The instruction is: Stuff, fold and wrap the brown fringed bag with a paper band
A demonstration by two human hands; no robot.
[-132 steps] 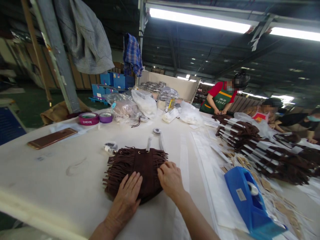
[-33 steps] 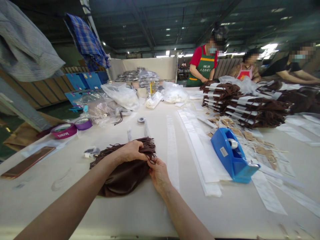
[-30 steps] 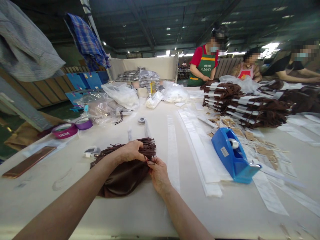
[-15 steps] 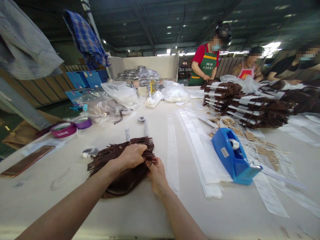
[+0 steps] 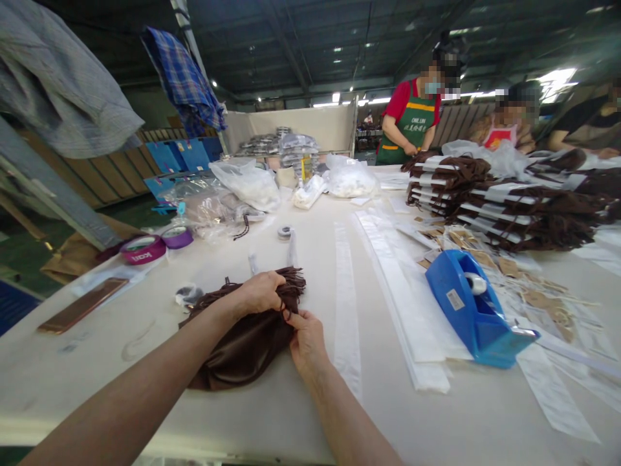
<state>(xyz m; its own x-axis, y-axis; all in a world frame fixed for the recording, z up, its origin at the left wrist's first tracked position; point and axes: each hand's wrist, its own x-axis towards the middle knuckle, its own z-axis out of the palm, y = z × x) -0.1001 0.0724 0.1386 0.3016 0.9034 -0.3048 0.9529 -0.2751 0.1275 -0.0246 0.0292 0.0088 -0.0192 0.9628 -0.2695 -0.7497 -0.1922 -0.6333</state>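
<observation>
A dark brown fringed bag (image 5: 242, 346) lies on the white table (image 5: 301, 414) in front of me. My left hand (image 5: 259, 292) is closed over the bunched fringe at the bag's top edge. My right hand (image 5: 305, 340) pinches the fringe strands at the bag's right side, just below the left hand. Both hands touch the bag and each other's fingertips nearly meet.
A blue tape dispenser (image 5: 473, 310) stands to the right beside long white paper strips (image 5: 347, 304). A stack of finished brown bags (image 5: 504, 200) lies far right, with other people working behind it. Purple tape rolls (image 5: 143, 248), a phone (image 5: 80, 312) and plastic bags (image 5: 247, 184) sit to the left and back.
Since four seconds ago the bag went from flat under my open palms to bunched. In the last second my hands kept gripping the fringe, shifting only slightly.
</observation>
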